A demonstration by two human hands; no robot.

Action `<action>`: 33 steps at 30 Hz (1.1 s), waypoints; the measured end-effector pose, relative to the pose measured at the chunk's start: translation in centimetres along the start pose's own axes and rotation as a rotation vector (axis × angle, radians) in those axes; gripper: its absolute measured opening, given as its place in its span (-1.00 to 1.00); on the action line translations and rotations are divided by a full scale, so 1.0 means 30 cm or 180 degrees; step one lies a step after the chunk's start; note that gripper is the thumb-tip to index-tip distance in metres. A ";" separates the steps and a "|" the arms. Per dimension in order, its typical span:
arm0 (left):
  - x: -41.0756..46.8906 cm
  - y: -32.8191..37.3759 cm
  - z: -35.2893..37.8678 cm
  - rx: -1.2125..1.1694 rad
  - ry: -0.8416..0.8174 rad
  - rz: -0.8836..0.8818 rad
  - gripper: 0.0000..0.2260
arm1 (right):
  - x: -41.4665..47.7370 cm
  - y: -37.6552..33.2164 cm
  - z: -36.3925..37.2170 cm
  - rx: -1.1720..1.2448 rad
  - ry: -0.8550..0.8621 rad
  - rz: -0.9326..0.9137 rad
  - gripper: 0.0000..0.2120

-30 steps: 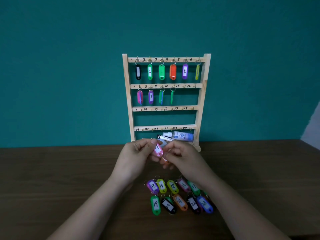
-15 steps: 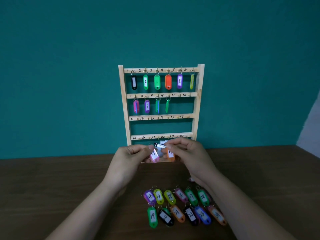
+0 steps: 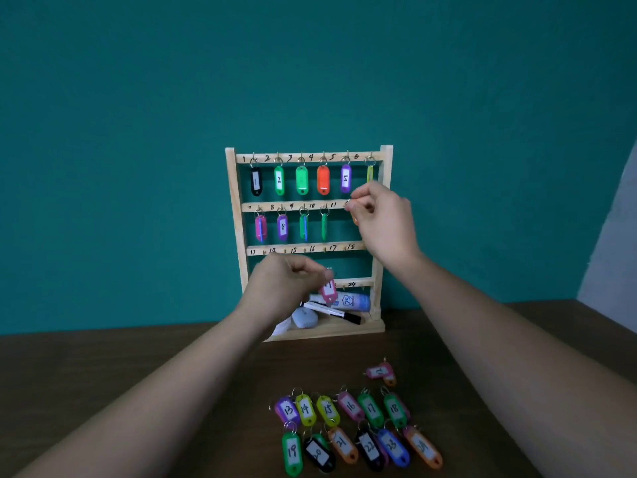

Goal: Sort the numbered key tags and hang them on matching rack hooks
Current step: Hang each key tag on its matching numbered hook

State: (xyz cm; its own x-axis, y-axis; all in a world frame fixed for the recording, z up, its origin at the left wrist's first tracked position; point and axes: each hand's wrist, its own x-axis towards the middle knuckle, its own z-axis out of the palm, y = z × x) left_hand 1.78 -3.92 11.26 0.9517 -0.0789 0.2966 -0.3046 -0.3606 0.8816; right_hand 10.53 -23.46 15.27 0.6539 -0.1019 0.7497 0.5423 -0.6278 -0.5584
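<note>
A wooden rack (image 3: 234,215) with four numbered rails stands against the teal wall. Tags fill the top rail and the first hooks of the second. My right hand (image 3: 382,222) pinches the ring of an orange tag (image 3: 355,219) at the right end of the second rail; the hand hides most of the tag. My left hand (image 3: 286,288) holds a pink tag (image 3: 327,289) by its ring in front of the bottom rail. Several numbered tags, among them tag 13 (image 3: 287,409) and tag 24 (image 3: 423,447), lie in two rows on the table, with a pink tag 12 (image 3: 379,371) apart.
On the rack's base lie a black marker (image 3: 332,312), a blue-and-white bottle (image 3: 355,301) and a pale rounded object (image 3: 305,319). The brown table (image 3: 103,367) stretches to both sides. A pale wall edge (image 3: 613,253) shows at the far right.
My hands have separated. The right hand rose with the orange tag to the second rail. The left hand stays lower with the pink tag. The camera tilted down.
</note>
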 end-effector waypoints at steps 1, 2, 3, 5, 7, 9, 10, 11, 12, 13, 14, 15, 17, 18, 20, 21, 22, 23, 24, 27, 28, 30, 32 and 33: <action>0.013 0.012 0.004 0.0002 0.0014 0.0034 -0.84 | 0.010 0.002 0.006 -0.0070 -0.0022 -0.0042 -0.97; 0.026 0.023 0.007 0.0024 0.0030 0.0059 -0.82 | 0.016 0.004 0.011 -0.0130 -0.0017 -0.0093 -0.97; 0.042 0.031 0.010 0.0043 0.0041 0.0074 -0.80 | 0.021 0.003 0.014 -0.0184 0.0024 -0.0145 -0.97; 0.070 0.043 0.015 0.0081 0.0081 0.0083 -0.75 | 0.026 0.000 0.021 -0.0291 0.0136 -0.0226 -0.96; 0.099 0.054 0.023 0.0130 0.0149 0.0067 -0.73 | 0.030 -0.004 0.026 -0.0477 0.0124 -0.0248 -0.98; 0.128 0.067 0.032 0.0089 0.0226 0.0051 -0.75 | 0.034 0.000 0.031 -0.0612 0.0017 -0.0110 -0.98; 0.142 0.074 0.035 0.0058 0.0267 0.0043 -0.75 | 0.034 0.005 0.034 -0.0618 -0.0027 -0.0007 -0.96; 0.159 0.080 0.039 0.0026 0.0301 0.0037 -0.76 | 0.033 0.009 0.034 -0.0601 -0.0054 0.0074 -0.95; 0.175 0.086 0.044 -0.0013 0.0326 0.0032 -0.76 | 0.031 0.014 0.034 -0.0575 -0.0079 0.0131 -0.95; 0.193 0.093 0.050 -0.0062 0.0355 0.0033 -0.77 | 0.028 0.020 0.031 -0.0545 -0.0101 0.0174 -0.95; 0.208 0.101 0.056 -0.0123 0.0392 0.0042 -0.77 | 0.025 0.026 0.031 -0.0517 -0.0127 0.0224 -0.94; 0.224 0.108 0.063 -0.0182 0.0427 0.0047 -0.78 | 0.021 0.033 0.030 -0.0496 -0.0166 0.0282 -0.93; 0.250 0.123 0.077 -0.0212 0.0457 0.0029 -0.79 | 0.012 0.046 0.030 -0.0499 -0.0269 0.0375 -0.90; 0.261 0.128 0.084 -0.0202 0.0477 0.0020 -0.79 | 0.007 0.052 0.031 -0.0518 -0.0307 0.0399 -0.90; 0.280 0.138 0.097 -0.0237 0.0531 -0.0012 -0.80 | -0.002 0.062 0.030 -0.0539 -0.0345 0.0403 -0.93; 0.290 0.141 0.104 -0.0258 0.0558 -0.0028 -0.80 | -0.006 0.066 0.029 -0.0549 -0.0356 0.0398 -0.93; 0.300 0.145 0.110 -0.0260 0.0585 -0.0037 -0.80 | -0.011 0.068 0.029 -0.0560 -0.0368 0.0398 -0.92; 0.308 0.151 0.115 -0.0240 0.0605 -0.0043 -0.80 | -0.017 0.072 0.029 -0.0569 -0.0377 0.0391 -0.90; 0.314 0.156 0.120 -0.0205 0.0618 -0.0037 -0.80 | -0.022 0.076 0.030 -0.0579 -0.0386 0.0380 -0.87; 0.333 0.170 0.126 -0.0018 0.0703 -0.0020 -0.78 | -0.041 0.083 0.034 -0.0619 -0.0425 0.0332 -0.86; 0.337 0.173 0.128 0.0038 0.0747 -0.0034 -0.78 | -0.047 0.084 0.034 -0.0623 -0.0432 0.0307 -0.86; 0.344 0.180 0.134 0.0112 0.0826 -0.0053 -0.78 | -0.054 0.088 0.035 -0.0626 -0.0416 0.0264 -0.87; 0.354 0.179 0.139 0.0153 0.0909 -0.0046 -0.76 | -0.059 0.088 0.035 -0.0636 -0.0413 0.0266 -0.85; 0.360 0.178 0.141 0.0172 0.0939 -0.0055 -0.75 | -0.061 0.087 0.033 -0.0651 -0.0414 0.0274 -0.85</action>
State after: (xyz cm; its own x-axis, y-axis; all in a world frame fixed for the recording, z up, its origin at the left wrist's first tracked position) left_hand 10.57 -10.63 17.62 0.9024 0.1983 0.3826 -0.2786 -0.4091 0.8690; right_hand 11.26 -24.15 12.10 0.7625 -0.0700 0.6431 0.3723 -0.7656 -0.5247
